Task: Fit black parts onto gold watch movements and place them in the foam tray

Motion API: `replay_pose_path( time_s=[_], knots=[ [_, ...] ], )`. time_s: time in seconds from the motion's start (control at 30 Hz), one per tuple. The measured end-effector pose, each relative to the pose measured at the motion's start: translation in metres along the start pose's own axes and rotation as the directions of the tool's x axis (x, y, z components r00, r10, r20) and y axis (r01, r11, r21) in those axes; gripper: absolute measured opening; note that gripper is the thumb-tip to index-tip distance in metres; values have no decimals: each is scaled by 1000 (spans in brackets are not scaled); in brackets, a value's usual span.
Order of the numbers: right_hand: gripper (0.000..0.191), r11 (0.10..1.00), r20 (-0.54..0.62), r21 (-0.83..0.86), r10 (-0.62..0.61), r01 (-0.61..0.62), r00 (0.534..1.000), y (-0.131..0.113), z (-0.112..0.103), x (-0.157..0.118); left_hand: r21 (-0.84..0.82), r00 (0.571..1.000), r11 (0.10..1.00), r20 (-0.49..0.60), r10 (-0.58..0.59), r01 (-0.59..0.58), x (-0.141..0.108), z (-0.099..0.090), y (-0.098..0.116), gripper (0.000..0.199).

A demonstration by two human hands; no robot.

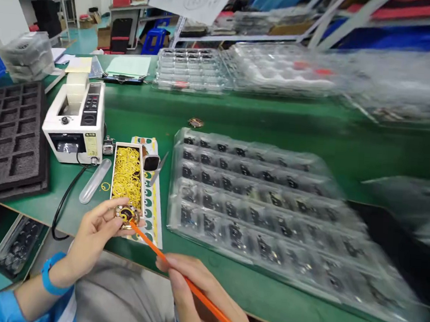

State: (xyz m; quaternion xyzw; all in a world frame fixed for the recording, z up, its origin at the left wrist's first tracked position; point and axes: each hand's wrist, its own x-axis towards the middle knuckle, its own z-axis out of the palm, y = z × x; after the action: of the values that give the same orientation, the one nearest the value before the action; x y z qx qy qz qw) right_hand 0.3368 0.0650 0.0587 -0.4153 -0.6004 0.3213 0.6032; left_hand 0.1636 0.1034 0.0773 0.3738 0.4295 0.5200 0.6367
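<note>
Between the thumb and fingers of my left hand (96,228) is a small round metallic part (128,214) with a black and yellow middle. My right hand (204,294) pinches a thin orange stick (149,243), whose tip touches or nearly touches the round part. Just beyond my left hand stands a white box (142,175) full of thin yellow rings (127,171). Beside it lies a sheet of stickers (156,221), partly under the box, with tweezers (159,169) and a small dark-topped object (151,163) on it. One loose yellow ring (105,186) lies left of the box.
A large clear tray (209,240) of small black parts fills the right. A white tape dispenser (74,120), clear tube (95,181) and black foam trays (11,140) are at left. Another round part (195,123) lies behind the tray. Stacked clear trays (192,70) line the back.
</note>
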Motion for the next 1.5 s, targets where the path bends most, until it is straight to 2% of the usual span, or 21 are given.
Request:
replay_pose_path(
  time_s=[0.13, 0.17, 0.23, 0.3, 0.37, 0.43, 0.47, 0.53, 0.6, 0.67, 0.77, 0.97, 1.07, 1.1, 1.17, 1.23, 1.3, 1.37, 1.4, 1.43, 1.5],
  knots=[
    [20, 997, -21, 56, 63, -61, 998, 11, 1, 0, 41, 1000, 999, 7, 29, -29, -4, 4, -4, 33],
    [21, 997, 0, 74, 33, -33, 999, 15, -1, 0, 50, 1000, 999, 4, 22, -22, -4, 4, -4, 34],
    [27, 992, 81, 73, -111, 106, 990, 23, -8, -2, 55, 1000, 998, 1, -3, 3, -3, 4, -1, 34],
    [36, 955, 209, -5, -289, 296, 934, 31, -16, -5, 46, 999, 998, -7, -31, 31, -2, 4, 1, 34],
    [42, 886, 339, -90, -402, 455, 851, 36, -23, -7, 33, 998, 998, -30, -51, 52, 0, 6, 2, 34],
    [45, 838, 421, -112, -446, 534, 790, 37, -28, -7, 26, 996, 997, -54, -73, 75, 1, 8, 2, 38],
    [46, 834, 424, -113, -451, 541, 785, 37, -29, -7, 26, 994, 996, -63, -84, 86, 2, 10, 1, 40],
    [49, 868, 349, -116, -420, 483, 838, 34, -27, -3, 37, 993, 994, -63, -96, 99, 2, 12, 0, 44],
    [50, 938, 179, -98, -312, 333, 933, 30, -20, 2, 70, 994, 993, -53, -94, 98, 1, 15, -1, 46],
    [44, 980, -6, -38, -196, 196, 981, 26, -9, 7, 107, 995, 990, -52, -83, 88, 0, 17, -2, 48],
    [38, 997, -155, 13, -73, 76, 985, 23, 8, 8, 123, 995, 990, -77, -64, 73, 1, 18, -2, 49],
    [28, 997, -271, 62, 60, -44, 961, 27, 27, 0, 40, 985, 996, -162, -66, 74, 2, 18, -14, 49],
    [24, 999, -319, -7, 42, -47, 947, 29, 30, 0, -39, 978, 998, -200, -58, 52, 1, 19, -20, 45],
    [23, 998, -281, -62, -20, 2, 959, 29, 29, 0, -61, 977, 997, -205, -59, 48, 0, 19, -21, 44],
    [24, 959, -121, -201, -228, 201, 966, 29, 27, 1, -87, 978, 995, -199, -67, 50, 1, 18, -21, 40],
    [23, 845, 92, -318, -424, 430, 901, 29, 24, 0, -85, 979, 995, -193, -73, 57, 3, 15, -20, 34],
    [23, 726, 253, -384, -511, 570, 821, 30, 21, 0, -61, 979, 996, -190, -76, 66, 4, 11, -19, 32],
    [25, 664, 345, -396, -532, 634, 773, 31, 18, 1, -30, 978, 997, -190, -81, 77, 5, 8, -17, 31],
    [27, 658, 363, -389, -533, 644, 764, 31, 16, 2, -18, 978, 996, -191, -88, 86, 6, 6, -17, 32],
    [27, 673, 359, -379, -526, 635, 771, 31, 14, 3, -8, 977, 995, -191, -98, 98, 6, 5, -16, 32],
    [28, 762, 291, -344, -469, 548, 834, 30, 8, 6, 4, 975, 993, -187, -119, 122, 7, 4, -14, 33]
  ],
)
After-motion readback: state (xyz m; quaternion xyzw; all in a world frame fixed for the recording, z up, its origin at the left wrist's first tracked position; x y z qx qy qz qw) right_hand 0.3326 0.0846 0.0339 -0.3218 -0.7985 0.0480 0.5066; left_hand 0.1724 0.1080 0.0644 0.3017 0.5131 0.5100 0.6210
